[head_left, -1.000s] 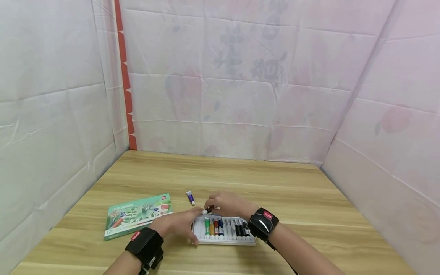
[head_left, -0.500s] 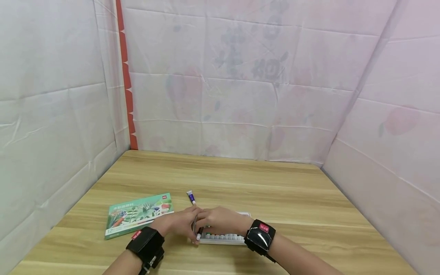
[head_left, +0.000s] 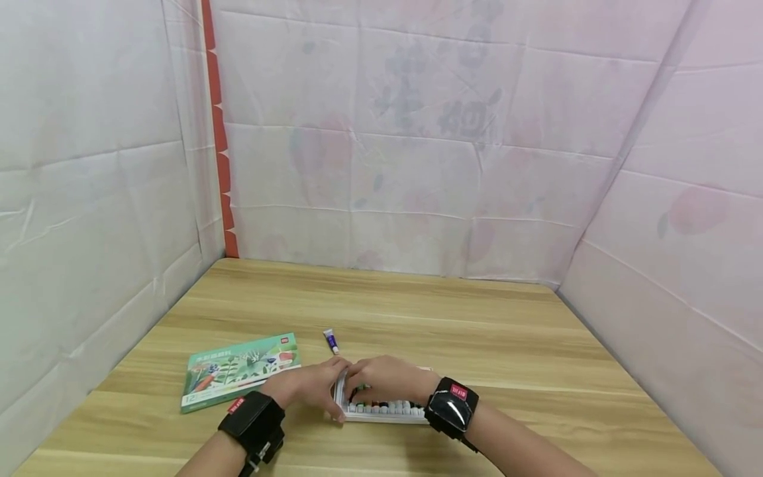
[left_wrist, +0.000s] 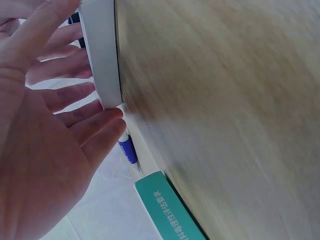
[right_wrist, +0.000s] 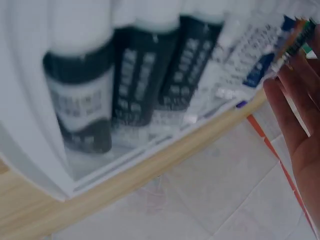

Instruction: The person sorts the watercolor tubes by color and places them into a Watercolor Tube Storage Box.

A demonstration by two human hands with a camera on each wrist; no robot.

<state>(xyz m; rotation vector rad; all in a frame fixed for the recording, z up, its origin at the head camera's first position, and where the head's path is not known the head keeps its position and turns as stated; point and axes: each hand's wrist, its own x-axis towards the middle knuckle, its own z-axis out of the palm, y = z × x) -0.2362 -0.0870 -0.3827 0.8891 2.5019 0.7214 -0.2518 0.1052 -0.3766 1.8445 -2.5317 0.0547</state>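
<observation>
A white tray (head_left: 387, 419) of paint tubes lies on the table before me, partly hidden under my right hand. My left hand (head_left: 312, 387) grips its left end, thumb at the front corner and fingers toward the back; the left wrist view shows the fingertips along the tray's end wall (left_wrist: 102, 55). My right hand (head_left: 390, 379) reaches over the tray, fingertips pointing down at the leftmost tubes. Its extended fingers touch a dark tube (right_wrist: 300, 40) in the right wrist view. Nearer that camera lie several black-labelled tubes (right_wrist: 142, 80) with white caps.
A small purple-blue paint tube (head_left: 330, 340) lies on the table behind the tray. To the left is a green illustrated paint box (head_left: 241, 371). White cloth walls (head_left: 411, 165) enclose the table at the back and sides.
My right hand has brought a dark, white-capped tube from behind the tray down to its left end, and its fingers are now over the tubes. My left hand stays on the tray.
</observation>
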